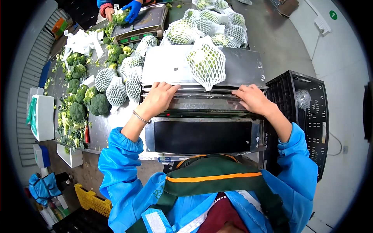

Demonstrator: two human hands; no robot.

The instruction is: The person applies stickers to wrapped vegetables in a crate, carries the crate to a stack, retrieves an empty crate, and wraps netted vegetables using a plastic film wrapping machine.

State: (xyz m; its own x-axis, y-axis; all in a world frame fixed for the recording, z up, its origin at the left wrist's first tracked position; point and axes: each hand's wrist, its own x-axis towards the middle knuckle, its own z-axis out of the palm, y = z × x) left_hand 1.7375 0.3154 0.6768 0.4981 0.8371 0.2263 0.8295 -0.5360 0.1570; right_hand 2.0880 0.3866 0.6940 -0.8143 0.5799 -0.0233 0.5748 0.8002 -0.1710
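Observation:
A steel tabletop wrapping machine [186, 103] stands right in front of me. My left hand [159, 100] is at the left part of its slotted bars, fingers bent and closed. At the right part of the same bars, my right hand [254, 101] has its fingers closed too. Any clear film between them is too hard to see. Beyond my hands, a broccoli head in white foam netting [206, 63] lies on the machine's metal top plate [165, 64]. A dark flat pad [202, 136] is on the near side of the machine.
Netted heads [182, 31] pile up behind the machine, and loose broccoli [100, 105] covers the table's left side. A black crate [316, 112] stands at right, holding one netted piece [302, 99]. Across the table, a co-worker's blue-gloved hand [133, 11] is beside a scale [142, 21].

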